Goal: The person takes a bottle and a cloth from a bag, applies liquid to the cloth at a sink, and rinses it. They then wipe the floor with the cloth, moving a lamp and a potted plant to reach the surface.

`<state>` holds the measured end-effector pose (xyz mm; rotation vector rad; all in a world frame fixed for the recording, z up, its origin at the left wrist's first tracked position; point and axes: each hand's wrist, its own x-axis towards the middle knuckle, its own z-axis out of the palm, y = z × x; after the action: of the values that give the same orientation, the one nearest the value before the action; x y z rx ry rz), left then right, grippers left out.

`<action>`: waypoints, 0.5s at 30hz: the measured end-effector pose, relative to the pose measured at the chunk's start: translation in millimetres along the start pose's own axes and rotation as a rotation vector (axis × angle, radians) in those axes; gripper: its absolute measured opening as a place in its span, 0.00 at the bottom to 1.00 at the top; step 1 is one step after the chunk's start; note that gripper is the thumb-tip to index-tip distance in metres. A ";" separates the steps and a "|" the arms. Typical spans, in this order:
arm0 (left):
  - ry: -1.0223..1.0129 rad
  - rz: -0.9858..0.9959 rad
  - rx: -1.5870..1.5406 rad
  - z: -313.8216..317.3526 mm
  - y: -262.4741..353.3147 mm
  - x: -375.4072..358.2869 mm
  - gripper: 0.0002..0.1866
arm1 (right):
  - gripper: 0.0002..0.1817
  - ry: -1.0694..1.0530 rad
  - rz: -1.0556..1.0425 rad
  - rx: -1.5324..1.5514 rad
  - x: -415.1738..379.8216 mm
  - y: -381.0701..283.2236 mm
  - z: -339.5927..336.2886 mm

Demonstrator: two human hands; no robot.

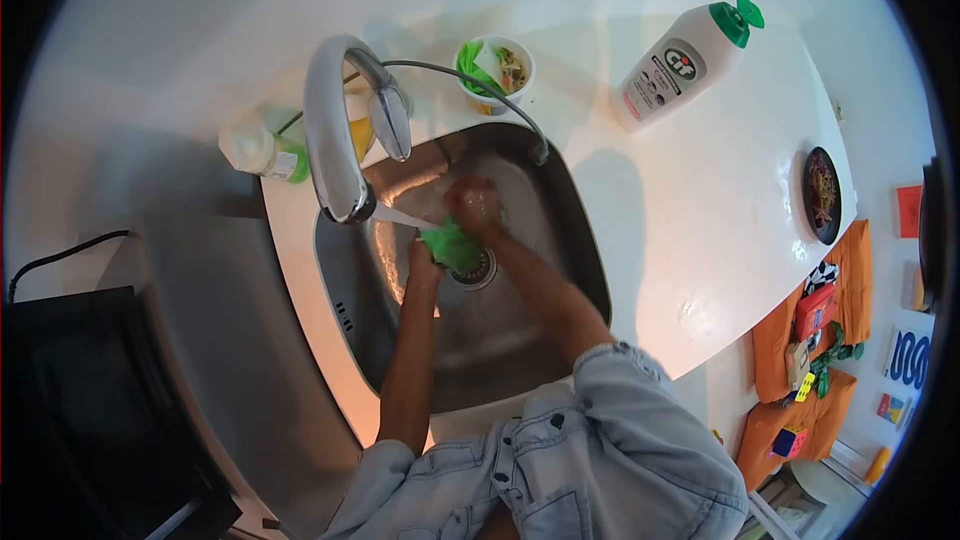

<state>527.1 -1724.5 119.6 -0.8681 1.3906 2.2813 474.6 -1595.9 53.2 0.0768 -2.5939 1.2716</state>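
A wet green cloth [455, 246] hangs over the drain, in the stream from the curved tap [337, 130]. My left hand [425, 258] grips the cloth at its left side, and the cloth hides most of its fingers. Just above the cloth's right side is my right hand [474, 204], wet and smeared by motion. Its fingers are too blurred to read. Both hands are inside the steel sink [525, 340], whose round drain [478, 272] shows partly behind the cloth.
Behind the sink stand a tub [516, 68] with green and mixed scraps, and a green-and-white bottle [265, 153]. A white Cif bottle [680, 65] with its green cap flipped up is on the counter [700, 230]. A dark dish [822, 196] sits far right.
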 end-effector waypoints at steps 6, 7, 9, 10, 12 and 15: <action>-0.137 0.079 -0.409 -28.8 -24.9 15.8 0.17 | 0.16 0.215 -0.115 -0.299 -22.7 -77.9 -34.8; -0.263 0.065 -0.471 -29.6 -27.8 17.1 0.17 | 0.15 0.150 0.028 -0.035 -49.0 -87.5 -5.4; -0.537 0.042 -0.595 -18.1 -26.0 33.7 0.19 | 0.13 0.054 0.131 0.144 -64.7 -111.3 12.0; -0.673 0.024 -0.654 -16.4 -28.8 44.1 0.20 | 0.12 0.015 0.105 0.062 -64.5 -134.5 1.6; -0.921 -0.013 -0.782 -14.4 -34.0 42.6 0.21 | 0.12 -0.068 0.228 0.071 -58.3 -139.5 -11.1; -0.401 -0.049 -0.613 -6.7 -2.9 6.8 0.22 | 0.17 -0.154 0.017 -0.090 11.1 -75.4 -48.6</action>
<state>525.7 -1729.3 110.9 -0.5334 0.4972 2.6868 485.4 -1603.7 142.6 0.1420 -2.7841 1.1971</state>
